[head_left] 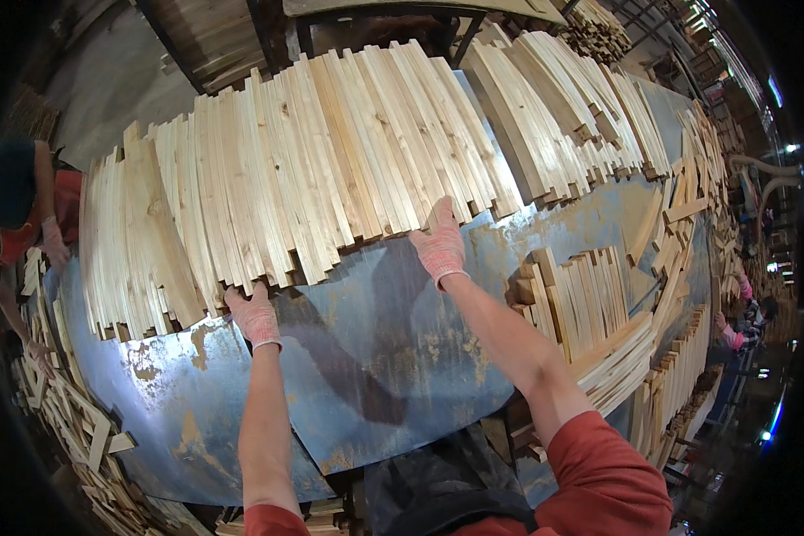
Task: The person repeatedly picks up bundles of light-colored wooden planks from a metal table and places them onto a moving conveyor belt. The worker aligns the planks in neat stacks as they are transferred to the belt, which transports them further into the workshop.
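Left hand (pixel 255 318) and right hand (pixel 439 250) are resting, fingers spread, against slats (pixel 299 161). These are already lying abreast along the worktop's (pixel 170 389) far edge, ends not yet level.

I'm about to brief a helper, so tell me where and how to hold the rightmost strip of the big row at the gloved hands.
Probably best: grip the strip by its near end, from the person's side and slightly right. It runs lengthwise toward the person, and a gap over the table frees its right side, while neighbouring strips crowd its left.
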`<state>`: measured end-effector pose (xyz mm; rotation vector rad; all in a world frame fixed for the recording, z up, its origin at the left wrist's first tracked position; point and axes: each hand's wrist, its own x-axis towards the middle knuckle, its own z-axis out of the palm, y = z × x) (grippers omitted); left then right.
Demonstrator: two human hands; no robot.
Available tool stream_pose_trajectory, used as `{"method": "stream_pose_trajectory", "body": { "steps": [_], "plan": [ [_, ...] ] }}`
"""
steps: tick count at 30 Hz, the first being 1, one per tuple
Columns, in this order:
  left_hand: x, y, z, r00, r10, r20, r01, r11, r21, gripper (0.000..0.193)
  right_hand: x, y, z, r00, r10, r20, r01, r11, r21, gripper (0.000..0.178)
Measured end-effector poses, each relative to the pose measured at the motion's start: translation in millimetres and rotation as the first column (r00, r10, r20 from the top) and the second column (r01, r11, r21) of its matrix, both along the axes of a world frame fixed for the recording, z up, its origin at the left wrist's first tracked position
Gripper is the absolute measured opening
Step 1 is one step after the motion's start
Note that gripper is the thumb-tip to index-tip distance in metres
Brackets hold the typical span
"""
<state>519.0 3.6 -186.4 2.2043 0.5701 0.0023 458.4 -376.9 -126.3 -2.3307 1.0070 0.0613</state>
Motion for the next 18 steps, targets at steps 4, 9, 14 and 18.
{"method": "stream_pose_trajectory", "body": {
  "steps": [4,9,14,18],
  "plan": [
    [5,-16,32,0.996,-0.025,-0.091,0.044,0.975,0.216,0.067,9,-7,19,0.973,0.078,-0.217,-0.089,0.995,-0.043,0.105],
    [7,-2,24,0.99,-0.142,-0.007,0.135,0.923,0.361,0.052,0,-10,1,0.983,0.144,-0.114,-0.161,0.976,-0.149,0.099],
    [-8,-17,37,0.995,-0.09,-0.037,0.097,0.95,0.296,0.044,-29,-19,-22,0.984,0.177,0.018,-0.172,0.971,-0.165,0.088],
    [-85,8,30,0.975,-0.159,0.154,0.118,0.962,0.247,0.036,-98,8,0,0.989,0.145,0.021,-0.142,0.983,-0.115,0.085]
  ]
}}
